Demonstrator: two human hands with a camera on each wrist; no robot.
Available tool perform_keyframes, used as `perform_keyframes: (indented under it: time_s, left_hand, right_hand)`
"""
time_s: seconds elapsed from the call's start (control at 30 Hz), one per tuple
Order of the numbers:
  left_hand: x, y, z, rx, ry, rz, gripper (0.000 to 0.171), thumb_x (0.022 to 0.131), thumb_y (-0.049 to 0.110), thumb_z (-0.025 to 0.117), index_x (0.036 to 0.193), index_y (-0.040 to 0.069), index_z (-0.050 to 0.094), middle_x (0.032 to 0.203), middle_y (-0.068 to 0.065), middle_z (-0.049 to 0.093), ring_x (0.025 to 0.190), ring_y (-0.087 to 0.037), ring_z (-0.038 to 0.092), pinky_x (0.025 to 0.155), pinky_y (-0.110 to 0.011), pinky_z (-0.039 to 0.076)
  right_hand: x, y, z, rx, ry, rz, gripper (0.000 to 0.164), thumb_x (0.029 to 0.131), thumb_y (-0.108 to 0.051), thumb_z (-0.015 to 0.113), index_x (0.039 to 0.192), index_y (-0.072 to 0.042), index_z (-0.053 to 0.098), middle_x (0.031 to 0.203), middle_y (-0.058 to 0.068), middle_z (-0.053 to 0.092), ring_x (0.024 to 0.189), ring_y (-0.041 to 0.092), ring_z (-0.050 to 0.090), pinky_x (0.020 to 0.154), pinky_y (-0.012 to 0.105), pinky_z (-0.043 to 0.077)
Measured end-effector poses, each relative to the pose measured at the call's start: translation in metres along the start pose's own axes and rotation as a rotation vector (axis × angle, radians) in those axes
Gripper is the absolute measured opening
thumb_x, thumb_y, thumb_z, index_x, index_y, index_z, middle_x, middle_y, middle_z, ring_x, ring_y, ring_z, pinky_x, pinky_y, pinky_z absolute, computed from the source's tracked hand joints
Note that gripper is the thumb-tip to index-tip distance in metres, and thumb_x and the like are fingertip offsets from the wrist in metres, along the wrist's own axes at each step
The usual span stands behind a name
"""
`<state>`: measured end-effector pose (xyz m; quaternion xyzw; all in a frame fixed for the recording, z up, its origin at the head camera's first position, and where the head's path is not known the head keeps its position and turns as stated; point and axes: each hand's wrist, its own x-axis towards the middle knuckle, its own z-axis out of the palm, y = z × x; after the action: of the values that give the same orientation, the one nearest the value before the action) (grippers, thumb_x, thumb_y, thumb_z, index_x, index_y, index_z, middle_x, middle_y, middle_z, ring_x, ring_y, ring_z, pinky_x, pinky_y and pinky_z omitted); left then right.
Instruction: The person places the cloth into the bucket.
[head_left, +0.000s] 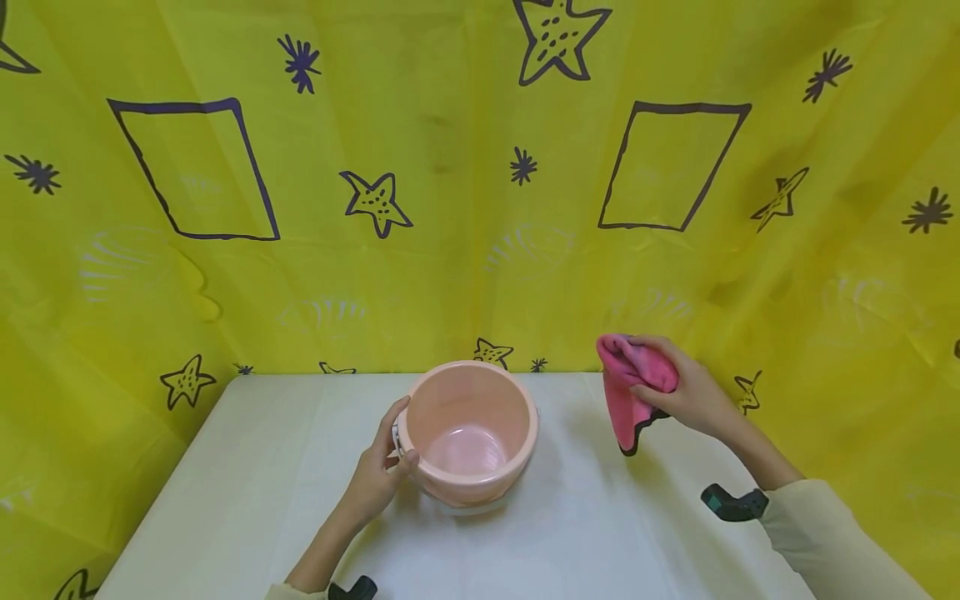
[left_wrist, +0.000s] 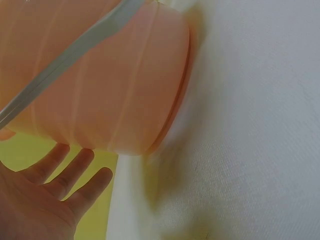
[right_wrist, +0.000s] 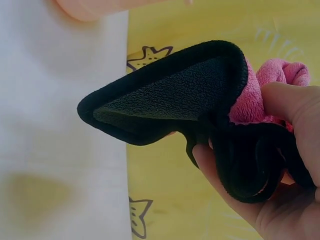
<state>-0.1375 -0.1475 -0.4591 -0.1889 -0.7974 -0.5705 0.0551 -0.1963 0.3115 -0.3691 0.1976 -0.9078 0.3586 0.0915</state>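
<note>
Left hand (head_left: pixel 377 481) grips bucket (head_left: pixel 467 410) at its left — steadying step, seemingly; right hand (head_left: pixel 693 397) grips pink cloth (head_left: pixel 634 375) right of bucket — next move likely needs bucket still.

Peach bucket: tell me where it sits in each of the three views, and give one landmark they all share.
Head: the peach bucket is just below centre, with the left hand touching its left side.
Left wrist: it fills the upper left, cut off by the picture's edges.
Right wrist: only a part shows, cut off by the top edge, mostly left of centre.
Shared landmark: the yellow backdrop.
</note>
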Motion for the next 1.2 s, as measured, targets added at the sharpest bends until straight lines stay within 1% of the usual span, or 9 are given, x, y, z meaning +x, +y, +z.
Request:
perform_keyframes:
  time_s: [0.1,0.17,0.3,0.4,0.5,0.63,0.73,0.9,1.2]
  left_hand:
    - [0.001,-0.016,0.001,-0.010,0.006,0.016,0.072,0.094,0.021,0.060,0.154,0.031,0.023,0.156,-0.006,0.033,0.130,-0.033,0.047,0.092,-0.036,0.052]
    - [0.002,-0.026,0.002,-0.012,0.008,0.035,0.072,0.094,0.023,0.060,0.154,0.032,0.022,0.156,-0.006,0.033,0.129,-0.033,0.049,0.090,-0.034,0.052]
    - [0.002,-0.015,0.001,-0.023,0.001,0.021,0.073,0.093,0.019,0.060,0.155,0.024,0.022,0.153,-0.014,0.035,0.122,-0.039,0.053,0.090,-0.035,0.052]
    - [0.001,-0.012,0.001,-0.015,0.004,-0.003,0.073,0.094,0.017,0.060,0.155,0.024,0.022,0.152,-0.016,0.036,0.118,-0.040,0.055,0.090,-0.036,0.052]
    - [0.002,-0.024,0.003,-0.005,0.012,-0.006,0.074,0.094,0.017,0.060,0.155,0.031,0.021,0.154,-0.010,0.035,0.120,-0.034,0.054,0.090,-0.035,0.052]
    - [0.003,-0.031,0.003,-0.016,0.014,0.009,0.075,0.093,0.017,0.061,0.154,0.035,0.022,0.156,-0.003,0.033,0.127,-0.030,0.050,0.090,-0.034,0.052]
    - [0.003,-0.032,0.003,-0.032,0.015,0.025,0.074,0.092,0.019,0.061,0.154,0.035,0.023,0.155,-0.004,0.034,0.127,-0.032,0.050,0.090,-0.034,0.052]
    - [0.003,-0.031,0.004,-0.032,0.017,0.023,0.075,0.092,0.023,0.062,0.154,0.036,0.022,0.155,-0.006,0.034,0.124,-0.033,0.052,0.090,-0.034,0.052]
    - [0.003,-0.031,0.003,-0.040,0.021,0.023,0.074,0.092,0.024,0.061,0.154,0.035,0.022,0.155,-0.004,0.035,0.127,-0.032,0.050,0.089,-0.034,0.053]
  right_hand:
    - [0.001,-0.001,0.000,0.019,-0.004,-0.006,0.066,0.085,-0.019,0.077,0.142,-0.020,0.043,0.124,0.015,0.055,0.101,0.034,0.055,0.068,0.025,0.056]
    - [0.002,-0.003,-0.001,0.029,-0.009,-0.012,0.066,0.085,-0.017,0.076,0.142,-0.019,0.043,0.125,0.016,0.054,0.101,0.035,0.054,0.067,0.025,0.056]
    - [0.005,-0.007,-0.003,0.023,-0.020,-0.024,0.068,0.085,-0.016,0.076,0.143,-0.020,0.042,0.125,0.017,0.053,0.101,0.036,0.054,0.065,0.027,0.057]
    - [0.009,-0.011,-0.005,0.007,-0.031,-0.024,0.069,0.086,-0.018,0.076,0.144,-0.022,0.041,0.125,0.016,0.053,0.102,0.036,0.054,0.065,0.027,0.057]
    - [0.015,-0.016,-0.006,0.000,-0.041,-0.024,0.069,0.086,-0.021,0.076,0.145,-0.025,0.041,0.127,0.015,0.053,0.104,0.035,0.053,0.065,0.027,0.056]
    - [0.023,-0.025,-0.008,-0.009,-0.037,-0.047,0.068,0.086,-0.021,0.076,0.144,-0.027,0.042,0.128,0.013,0.053,0.105,0.033,0.053,0.065,0.027,0.056]
    - [0.028,-0.032,-0.008,0.001,-0.044,-0.068,0.069,0.085,-0.019,0.077,0.144,-0.027,0.042,0.130,0.012,0.053,0.107,0.032,0.052,0.067,0.027,0.056]
    - [0.038,-0.042,-0.009,0.014,-0.053,-0.087,0.068,0.085,-0.017,0.077,0.143,-0.029,0.044,0.129,0.008,0.054,0.107,0.030,0.053,0.066,0.028,0.057]
    - [0.062,-0.066,-0.008,-0.058,-0.065,-0.158,0.068,0.083,-0.014,0.078,0.140,-0.031,0.046,0.128,0.006,0.055,0.102,0.027,0.056,0.065,0.030,0.057]
